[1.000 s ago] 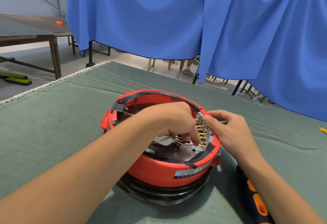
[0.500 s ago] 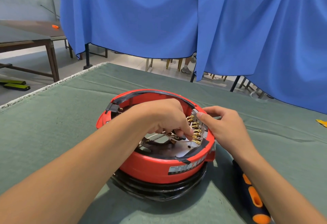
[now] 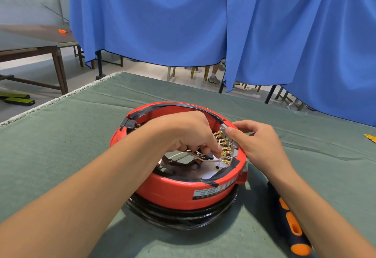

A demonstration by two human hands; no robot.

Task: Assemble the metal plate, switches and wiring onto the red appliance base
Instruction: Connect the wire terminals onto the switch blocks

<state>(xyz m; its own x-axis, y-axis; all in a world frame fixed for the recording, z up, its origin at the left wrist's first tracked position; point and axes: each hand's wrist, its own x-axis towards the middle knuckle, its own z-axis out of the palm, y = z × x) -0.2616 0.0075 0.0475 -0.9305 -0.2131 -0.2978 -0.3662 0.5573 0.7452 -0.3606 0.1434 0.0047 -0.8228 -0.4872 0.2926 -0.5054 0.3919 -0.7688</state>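
From the head camera, the only view we have, we see the red appliance base (image 3: pixel 189 190) sitting on the green cloth-covered table (image 3: pixel 61 135), stacked on a black ring beneath it. Our left hand (image 3: pixel 189 133) reaches down into the base, fingers curled and pinching a thin white wire (image 3: pixel 207 161) near the row of brass terminals (image 3: pixel 224 152). Our right hand (image 3: pixel 256 141) grips the grey switch block (image 3: pixel 225 130) at the rim, thumb and fingers closed on it to steady it. The metal plate (image 3: pixel 211 173) lies inside the base, partly hidden by the wiring. A screwdriver (image 3: pixel 291 223) lies just beside the base, under the right forearm. We judge the risk to be a connector seated on the wrong tab or bent if pushed at an angle, since the terminals sit close together and the left hand blocks our view.
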